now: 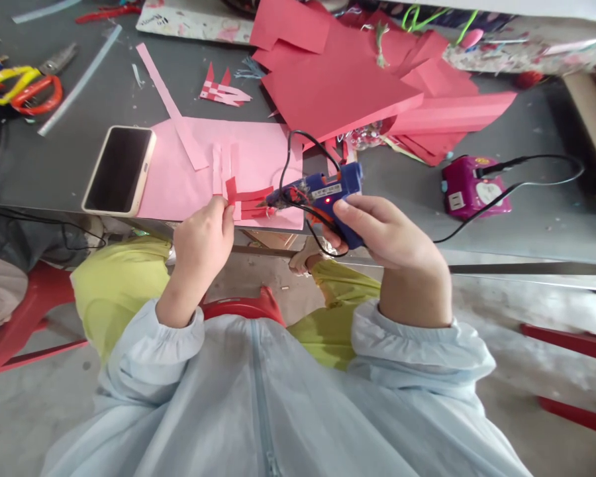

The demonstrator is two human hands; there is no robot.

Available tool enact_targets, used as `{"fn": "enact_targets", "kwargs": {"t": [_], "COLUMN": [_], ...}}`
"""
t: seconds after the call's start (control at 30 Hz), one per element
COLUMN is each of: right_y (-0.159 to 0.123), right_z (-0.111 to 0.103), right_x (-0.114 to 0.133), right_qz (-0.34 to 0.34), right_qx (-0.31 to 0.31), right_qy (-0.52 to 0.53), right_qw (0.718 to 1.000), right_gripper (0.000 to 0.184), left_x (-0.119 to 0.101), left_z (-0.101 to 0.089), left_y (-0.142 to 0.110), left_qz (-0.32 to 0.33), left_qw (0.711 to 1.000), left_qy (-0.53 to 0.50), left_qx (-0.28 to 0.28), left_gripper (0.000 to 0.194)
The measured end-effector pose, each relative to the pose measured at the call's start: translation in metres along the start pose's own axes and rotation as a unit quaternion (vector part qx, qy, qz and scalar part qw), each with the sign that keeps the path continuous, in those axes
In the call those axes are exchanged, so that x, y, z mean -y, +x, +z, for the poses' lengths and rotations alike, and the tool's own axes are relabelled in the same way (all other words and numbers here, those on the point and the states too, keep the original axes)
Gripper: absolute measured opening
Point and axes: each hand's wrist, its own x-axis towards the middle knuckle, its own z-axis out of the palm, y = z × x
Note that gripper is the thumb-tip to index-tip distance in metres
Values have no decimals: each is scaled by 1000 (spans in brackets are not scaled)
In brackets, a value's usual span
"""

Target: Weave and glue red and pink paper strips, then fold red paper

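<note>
My right hand is wrapped round the handle of a blue glue gun, whose nozzle points left at some red paper strips. My left hand pinches those strips at their left end, just over the table's near edge. Under them lies a pink paper sheet with a few pink strips on it. A black cable runs from the gun across the table to the right.
A phone lies face up left of the pink sheet. Scissors and pliers sit at the far left. Red paper sheets are piled at the back. A magenta box stands at the right. Red stools flank my knees.
</note>
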Motion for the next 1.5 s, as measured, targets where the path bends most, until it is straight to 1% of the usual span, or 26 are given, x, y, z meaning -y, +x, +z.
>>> {"fn": "enact_targets", "kwargs": {"t": [0.17, 0.37, 0.57, 0.73, 0.9, 1.03, 1.2, 1.5], "right_y": [3, 8, 9, 8, 7, 6, 5, 3], "right_z": [15, 23, 24, 23, 23, 23, 25, 30], "right_x": [-4, -12, -15, -12, -13, -15, -10, -3], "right_qz": [5, 18, 14, -1, -2, 5, 15, 13], "right_qx": [4, 11, 16, 11, 11, 16, 17, -18], "right_qy": [-19, -51, -71, -135, -185, -217, -255, -324], "right_qw": [1000, 998, 997, 991, 983, 976, 967, 946], "right_gripper": [57, 55, 55, 57, 58, 53, 42, 40], "left_x": [0, 0, 0, 2, 2, 3, 4, 5], "left_z": [1, 1, 2, 3, 4, 6, 7, 8], "left_y": [-2, -4, -4, -4, -6, -7, -8, -7], "left_qz": [9, 3, 10, 4, 9, 18, 28, 41], "left_qw": [1000, 1000, 1000, 999, 999, 999, 999, 998], "left_qy": [4, -22, -26, -31, -42, -33, -37, -19], "left_qx": [-1, 3, -3, 8, -2, -11, -27, -39], "left_gripper": [32, 30, 32, 34, 34, 37, 38, 37]}}
